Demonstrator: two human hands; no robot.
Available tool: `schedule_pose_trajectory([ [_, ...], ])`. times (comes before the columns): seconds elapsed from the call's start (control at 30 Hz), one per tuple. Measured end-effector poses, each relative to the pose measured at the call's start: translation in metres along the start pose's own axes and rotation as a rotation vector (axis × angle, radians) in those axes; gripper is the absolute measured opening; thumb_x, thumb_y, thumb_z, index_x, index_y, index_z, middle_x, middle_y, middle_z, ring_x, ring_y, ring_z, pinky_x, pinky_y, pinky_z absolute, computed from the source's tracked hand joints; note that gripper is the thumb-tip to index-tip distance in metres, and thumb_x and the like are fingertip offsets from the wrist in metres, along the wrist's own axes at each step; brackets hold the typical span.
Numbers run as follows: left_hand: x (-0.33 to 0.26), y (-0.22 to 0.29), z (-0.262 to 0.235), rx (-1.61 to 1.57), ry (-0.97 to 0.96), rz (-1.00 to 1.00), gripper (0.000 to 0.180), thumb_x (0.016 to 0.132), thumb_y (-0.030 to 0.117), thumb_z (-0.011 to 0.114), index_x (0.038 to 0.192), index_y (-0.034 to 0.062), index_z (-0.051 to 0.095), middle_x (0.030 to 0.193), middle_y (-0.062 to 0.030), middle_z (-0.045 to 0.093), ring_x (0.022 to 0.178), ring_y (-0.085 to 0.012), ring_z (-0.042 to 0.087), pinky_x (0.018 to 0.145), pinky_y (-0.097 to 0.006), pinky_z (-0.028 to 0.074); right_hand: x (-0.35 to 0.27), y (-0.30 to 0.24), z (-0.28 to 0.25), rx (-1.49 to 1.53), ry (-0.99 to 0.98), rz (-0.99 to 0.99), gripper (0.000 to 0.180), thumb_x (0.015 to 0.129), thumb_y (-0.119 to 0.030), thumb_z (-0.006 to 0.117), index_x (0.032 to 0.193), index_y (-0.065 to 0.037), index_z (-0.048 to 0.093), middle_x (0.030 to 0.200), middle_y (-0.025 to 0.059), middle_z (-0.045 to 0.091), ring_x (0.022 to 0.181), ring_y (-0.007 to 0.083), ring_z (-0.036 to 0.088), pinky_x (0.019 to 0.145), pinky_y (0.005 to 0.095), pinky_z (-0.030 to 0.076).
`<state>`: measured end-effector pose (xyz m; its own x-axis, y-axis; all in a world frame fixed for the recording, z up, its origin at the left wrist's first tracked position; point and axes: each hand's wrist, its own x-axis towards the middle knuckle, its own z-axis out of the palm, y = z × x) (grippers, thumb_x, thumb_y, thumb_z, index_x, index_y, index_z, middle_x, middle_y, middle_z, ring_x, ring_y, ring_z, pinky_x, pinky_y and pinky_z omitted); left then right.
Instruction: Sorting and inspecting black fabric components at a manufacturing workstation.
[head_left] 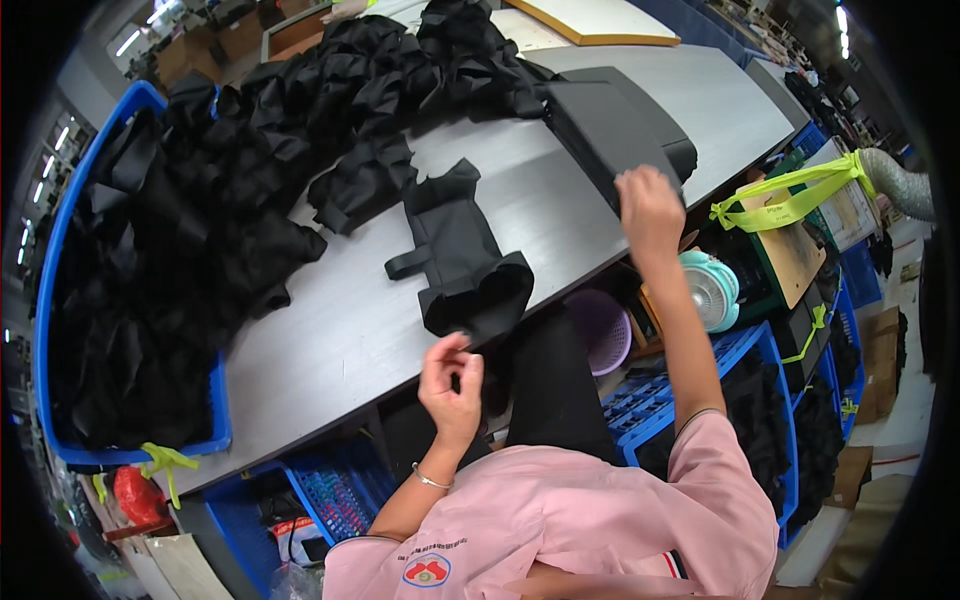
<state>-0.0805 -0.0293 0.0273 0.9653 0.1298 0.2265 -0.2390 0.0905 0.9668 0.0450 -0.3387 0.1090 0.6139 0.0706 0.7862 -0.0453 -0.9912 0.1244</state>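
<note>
We take the grey worktable (pixel 330 330) as our landmark. Near its front edge, roughly in the middle, lies a flat black fabric piece (pixel 458 255) with side tabs, its near end folded and hanging just over the edge. Our left hand (pixel 452 388) is raised just in front of that edge, below the hanging end of the fabric piece; the fingers are curled with thumb and fingertips pinched together, and we cannot tell whether anything thin is caught between them. It does not clearly touch the fabric.

Our right hand (pixel 648 208) reaches out over the table's right end, where a stack of black moulded panels (pixel 615 125) lies. The fingers are bent over the near edge of the stack, touching it; how firmly they have it, we cannot tell.

Across the far part of the table spreads a heap of black fabric pieces (pixel 380 80), and against the table's left side stands a blue crate (pixel 60 230) heaped with more of the same. Under the table's front edge are blue baskets (pixel 660 400), a purple basket (pixel 600 325) and a small pale green fan (pixel 710 290). Right of the table, a yellow-green strap (pixel 790 195) is tied around a board.
</note>
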Motion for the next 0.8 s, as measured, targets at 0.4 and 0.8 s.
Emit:
schedule_pose_trajectory([
  [0.4, -0.036, -0.049, 0.067, -0.732, -0.634, -1.043, 0.066, 0.097, 0.065, 0.045, 0.134, 0.0099, 0.053, 0.124, -0.0060, 0.060, 0.118, -0.0174, 0.054, 0.106, -0.038, 0.040, -0.167, -0.113, -0.146, 0.665, -0.634, 0.283, 0.016, 0.094, -0.010, 0.060, 0.104, 0.001, 0.054, 0.131, 0.0221, 0.059, 0.099, 0.0392, 0.063, 0.081, 0.0446, 0.053],
  [0.8, -0.025, 0.003, 0.054, -0.708, -0.532, -0.909, 0.034, 0.089, 0.028, 0.075, 0.106, -0.0007, 0.068, 0.100, -0.0134, 0.072, 0.089, -0.0193, 0.070, 0.084, -0.034, 0.058, -0.183, -0.121, -0.196, 0.772, -0.421, 0.435, 0.015, 0.090, -0.008, 0.067, 0.099, -0.001, 0.057, 0.097, 0.0143, 0.059, 0.083, 0.0298, 0.062, 0.077, 0.0358, 0.050],
])
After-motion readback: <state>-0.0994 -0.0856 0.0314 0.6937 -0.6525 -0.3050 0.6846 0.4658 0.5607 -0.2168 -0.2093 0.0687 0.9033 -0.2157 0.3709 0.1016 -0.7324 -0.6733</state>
